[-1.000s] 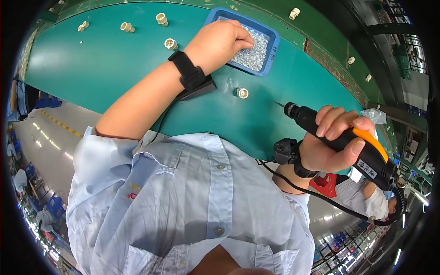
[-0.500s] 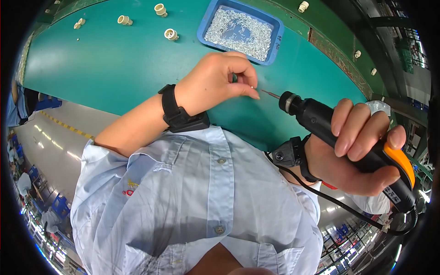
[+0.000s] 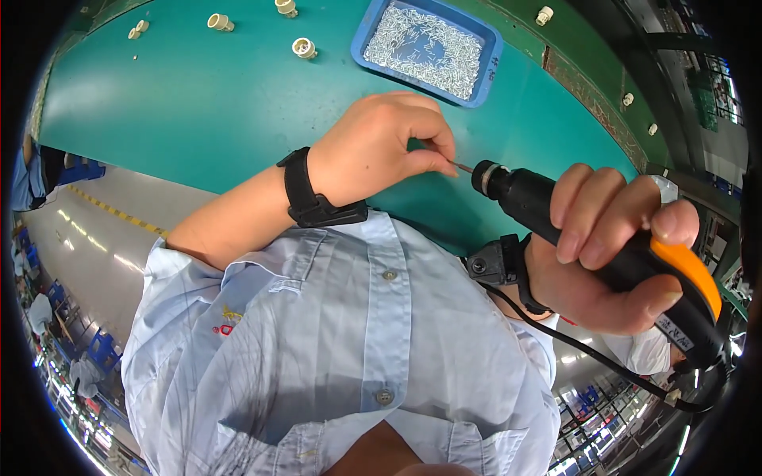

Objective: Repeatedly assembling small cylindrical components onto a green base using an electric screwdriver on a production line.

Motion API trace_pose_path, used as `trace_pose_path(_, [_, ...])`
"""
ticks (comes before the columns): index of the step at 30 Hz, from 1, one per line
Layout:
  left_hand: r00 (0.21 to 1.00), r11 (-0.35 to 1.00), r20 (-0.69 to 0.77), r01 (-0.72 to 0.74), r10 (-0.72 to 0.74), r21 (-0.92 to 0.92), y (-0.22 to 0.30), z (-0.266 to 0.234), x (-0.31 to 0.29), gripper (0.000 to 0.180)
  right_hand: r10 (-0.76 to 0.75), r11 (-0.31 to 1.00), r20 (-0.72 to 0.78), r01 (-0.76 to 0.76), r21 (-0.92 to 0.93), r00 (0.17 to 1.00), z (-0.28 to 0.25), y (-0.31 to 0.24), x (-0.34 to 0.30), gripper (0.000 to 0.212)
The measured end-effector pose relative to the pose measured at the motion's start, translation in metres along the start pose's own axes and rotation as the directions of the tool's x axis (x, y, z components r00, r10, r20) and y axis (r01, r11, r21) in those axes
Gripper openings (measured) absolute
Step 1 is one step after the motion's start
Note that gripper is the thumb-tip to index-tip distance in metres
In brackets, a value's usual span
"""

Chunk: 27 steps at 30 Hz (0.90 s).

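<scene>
Left hand: your left hand (image 3: 379, 147) sits at the centre of the view, fingers curled in, thumb and forefinger pinching something small at the driver's bit; the piece itself is too small to make out.
Right hand: your right hand (image 3: 611, 254) is at 4 o'clock, fingers wrapped tight round the driver's barrel, thumb along its far side.
Driver: the driver (image 3: 603, 246) is a fat, smooth black cylinder with a glossy orange cap at its rear end and a ribbed metal collar at the nose. It lies slanted, nose toward 10 o'clock, with the thin steel bit (image 3: 463, 166) touching your left fingertips.
Cable: a thin black cable (image 3: 587, 357) loops from the driver's rear across your shirt.
Straps: a matt black strap (image 3: 305, 194) with a hard plastic block circles your left wrist; a second one (image 3: 500, 262) circles your right wrist.
Tray: the tray (image 3: 361, 36) at 12 o'clock is shallow blue plastic, rectangular with rounded corners, holding a heap of small shiny metal screws (image 3: 425, 44). It is well apart from both hands.
Table: the table (image 3: 198, 103) is a smooth, flat teal surface.
Fittings: short cream plastic fittings (image 3: 303, 48), round and hollow, are scattered at 11 o'clock.
Shirt: your shirt (image 3: 333, 357) is pale blue woven cloth, buttoned.
</scene>
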<state>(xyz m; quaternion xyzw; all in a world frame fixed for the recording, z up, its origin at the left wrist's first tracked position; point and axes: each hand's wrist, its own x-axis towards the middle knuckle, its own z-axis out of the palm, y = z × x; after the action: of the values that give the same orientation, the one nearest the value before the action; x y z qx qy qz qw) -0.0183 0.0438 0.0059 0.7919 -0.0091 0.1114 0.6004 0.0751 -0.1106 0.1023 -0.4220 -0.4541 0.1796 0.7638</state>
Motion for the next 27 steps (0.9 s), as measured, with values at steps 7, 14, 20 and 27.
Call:
trace_pose_path(7, [0.993, 0.989, -0.096, -0.081, 0.069, -0.127, -0.008, 0.000, 0.001, 0.011, 0.054, 0.998, 0.019, -0.054, -0.036, 0.998, -0.010, 0.006, 0.001, 0.038])
trace_pose_path(14, [0.995, 0.995, -0.065, -0.065, 0.070, 0.081, -0.023, 0.002, 0.001, 0.014, -0.014, 0.993, -0.101, 0.002, -0.119, 0.995, -0.008, 0.020, 0.000, 0.036])
trace_pose_path(20, [0.992, 0.991, 0.008, 0.125, -0.125, -0.056, -0.027, 0.005, 0.004, 0.016, 0.009, 0.982, -0.177, -0.041, -0.182, 0.984, 0.000, 0.030, 0.006, 0.035])
trace_pose_path(27, [0.987, 0.987, 0.011, 0.160, -0.159, -0.028, -0.022, 0.004, 0.007, 0.015, 0.083, 0.940, -0.285, -0.170, -0.296, 0.955, 0.008, 0.040, 0.012, 0.032])
